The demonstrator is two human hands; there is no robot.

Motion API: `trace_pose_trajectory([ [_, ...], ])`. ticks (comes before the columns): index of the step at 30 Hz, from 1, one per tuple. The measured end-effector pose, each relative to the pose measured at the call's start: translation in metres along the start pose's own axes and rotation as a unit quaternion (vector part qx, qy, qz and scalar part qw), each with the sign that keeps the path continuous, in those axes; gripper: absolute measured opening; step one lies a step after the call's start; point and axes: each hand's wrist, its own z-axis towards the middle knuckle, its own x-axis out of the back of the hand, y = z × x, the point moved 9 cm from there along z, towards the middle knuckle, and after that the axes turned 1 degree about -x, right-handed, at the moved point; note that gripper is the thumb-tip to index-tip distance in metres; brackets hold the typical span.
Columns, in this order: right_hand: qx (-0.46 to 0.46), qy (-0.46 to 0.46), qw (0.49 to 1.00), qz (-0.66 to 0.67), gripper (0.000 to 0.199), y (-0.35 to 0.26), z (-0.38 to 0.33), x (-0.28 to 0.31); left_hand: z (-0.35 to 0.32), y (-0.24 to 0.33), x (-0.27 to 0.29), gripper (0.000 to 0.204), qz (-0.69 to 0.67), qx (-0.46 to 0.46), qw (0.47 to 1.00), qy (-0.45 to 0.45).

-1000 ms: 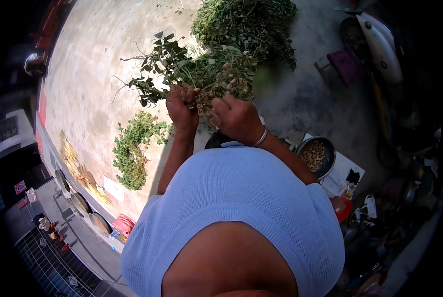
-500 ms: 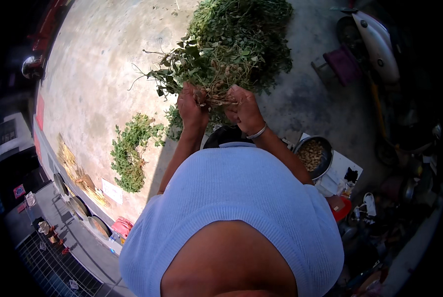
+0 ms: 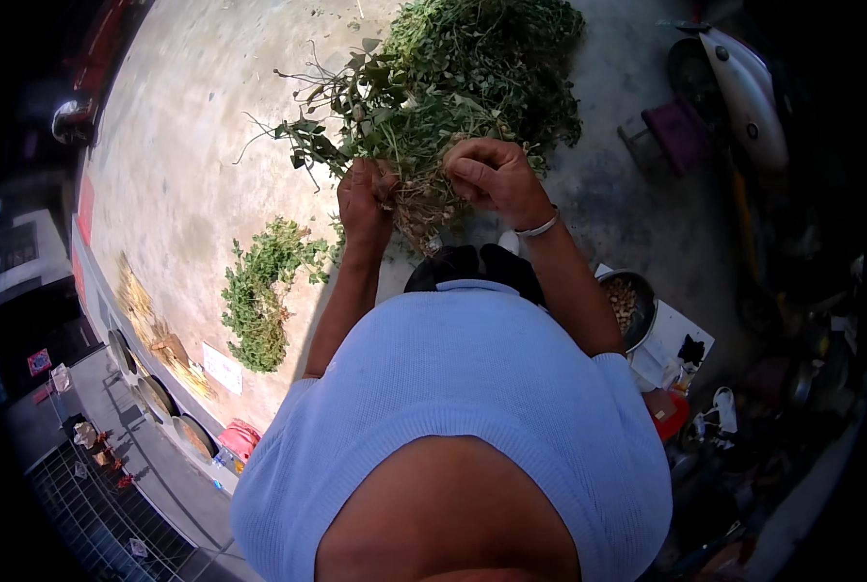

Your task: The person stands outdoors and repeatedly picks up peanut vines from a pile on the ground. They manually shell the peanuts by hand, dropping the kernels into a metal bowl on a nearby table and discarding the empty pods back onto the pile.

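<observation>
A bunch of peanut plants [image 3: 419,199] hangs from my left hand [image 3: 364,206], its fingers closed around the stems. Leaves reach up and left from the grip, while the tangled pale roots droop toward my knees. My right hand [image 3: 501,182], with a silver bangle at the wrist, is curled beside the roots on their right. Its fingertips are pressed together; what they hold, if anything, is hidden. Beyond both hands lies a large heap of green plants [image 3: 497,68]. Near my right forearm, a dark round pan contains picked peanuts [image 3: 620,299], partly covered by that arm.
The pan rests on a white surface [image 3: 676,335]. A smaller pile of leafy plants [image 3: 256,306] lies on the concrete floor [image 3: 181,194] to the left. A purple stool [image 3: 678,136] and a silver scooter [image 3: 744,87] stand at the far right. Clutter fills the lower right.
My right hand has moved away from my left, slightly right and farther out, and has turned over. The roots, earlier stretched between both hands, now droop. My right forearm covers more of the pan.
</observation>
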Motion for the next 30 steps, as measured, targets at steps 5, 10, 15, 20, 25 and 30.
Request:
trace_pose_trajectory([
  [5,0.137,0.003,0.888,-0.438,0.017,-0.003,0.009,-0.029,-0.003,-0.006,-0.001,0.04,0.035,-0.039,0.998,-0.043],
  [10,0.106,0.003,0.85,-0.516,0.017,0.002,0.003,-0.036,-0.004,-0.007,0.002,0.036,0.048,-0.055,0.996,-0.044],
  [15,-0.001,0.044,0.971,-0.234,0.013,0.031,0.005,-0.013,-0.01,-0.008,-0.001,0.037,0.118,-0.012,0.992,-0.042],
  [20,0.068,0.06,0.922,-0.377,0.01,0.013,0.004,-0.016,-0.007,-0.009,0.002,0.027,0.179,-0.043,0.98,-0.071],
  [25,0.04,0.04,0.896,-0.44,0.012,-0.001,0.007,-0.017,-0.01,-0.013,-0.004,0.016,0.169,-0.035,0.981,-0.09],
  [30,0.063,0.066,0.906,-0.413,0.01,-0.013,0.007,-0.009,-0.011,-0.017,-0.023,0.014,0.244,0.011,0.953,-0.179],
])
